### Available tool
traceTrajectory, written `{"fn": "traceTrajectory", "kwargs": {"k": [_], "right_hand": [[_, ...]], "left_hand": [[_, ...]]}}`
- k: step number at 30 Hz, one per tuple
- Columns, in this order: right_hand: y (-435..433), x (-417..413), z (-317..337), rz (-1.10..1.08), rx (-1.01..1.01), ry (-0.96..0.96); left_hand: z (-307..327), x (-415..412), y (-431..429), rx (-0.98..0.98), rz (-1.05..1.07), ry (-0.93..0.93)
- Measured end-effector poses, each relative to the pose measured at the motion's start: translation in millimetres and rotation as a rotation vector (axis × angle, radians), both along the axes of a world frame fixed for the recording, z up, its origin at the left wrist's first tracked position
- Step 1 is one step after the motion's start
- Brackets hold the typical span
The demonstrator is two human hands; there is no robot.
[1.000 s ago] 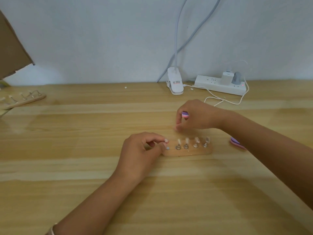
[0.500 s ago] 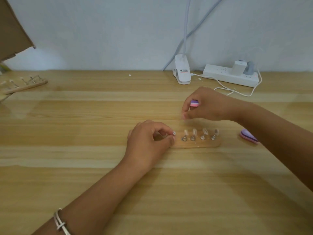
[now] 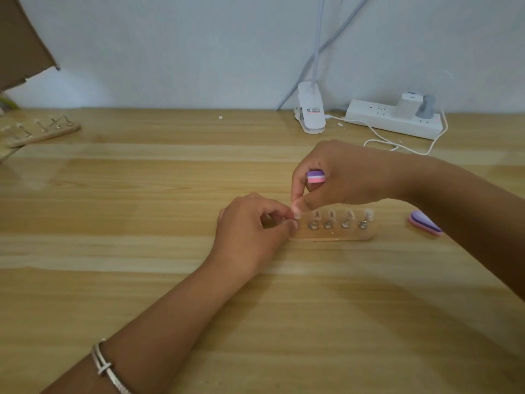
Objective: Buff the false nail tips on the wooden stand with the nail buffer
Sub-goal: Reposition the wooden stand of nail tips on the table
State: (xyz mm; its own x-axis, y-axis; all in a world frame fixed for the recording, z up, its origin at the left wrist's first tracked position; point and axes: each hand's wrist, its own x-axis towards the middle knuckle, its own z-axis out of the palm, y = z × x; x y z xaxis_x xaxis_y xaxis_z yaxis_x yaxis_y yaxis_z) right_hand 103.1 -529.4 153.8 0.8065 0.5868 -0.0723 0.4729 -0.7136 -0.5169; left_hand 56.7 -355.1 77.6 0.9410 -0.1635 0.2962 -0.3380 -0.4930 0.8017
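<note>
I am seeing a white power strip [image 3: 395, 118] lying by the wall. A clip lamp [image 3: 311, 112] is sitting just left of it, with a spare wooden rack [image 3: 42, 132] and cardboard [image 3: 20, 44] lying far left of it.

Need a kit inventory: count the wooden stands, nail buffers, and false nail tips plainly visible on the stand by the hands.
Wooden stands: 2
Nail buffers: 2, one in the right hand's grip
False nail tips showing on the near stand: 4; left hand covers its left end
Total: 8
</note>
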Motion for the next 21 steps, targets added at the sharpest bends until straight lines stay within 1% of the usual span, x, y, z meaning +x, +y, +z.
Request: {"fn": "traceTrajectory", "kwargs": {"k": [6, 16, 21], "right_hand": [[0.9, 0.2, -1.9, -0.014, 0.022, 0.019], [1.6, 3.0, -3.7, -0.014, 0.045, 0.122], [5.3, -1.0, -5.0, -0.044, 0.018, 0.073]], "left_hand": [[-1.1, 0.5, -0.8, -0.019, 0.001, 0.008], [-3.2, 0.6, -0.1, -0.050, 0.005, 0.044], [-3.5, 0.6, -0.5, -0.048, 0.014, 0.048]]}}
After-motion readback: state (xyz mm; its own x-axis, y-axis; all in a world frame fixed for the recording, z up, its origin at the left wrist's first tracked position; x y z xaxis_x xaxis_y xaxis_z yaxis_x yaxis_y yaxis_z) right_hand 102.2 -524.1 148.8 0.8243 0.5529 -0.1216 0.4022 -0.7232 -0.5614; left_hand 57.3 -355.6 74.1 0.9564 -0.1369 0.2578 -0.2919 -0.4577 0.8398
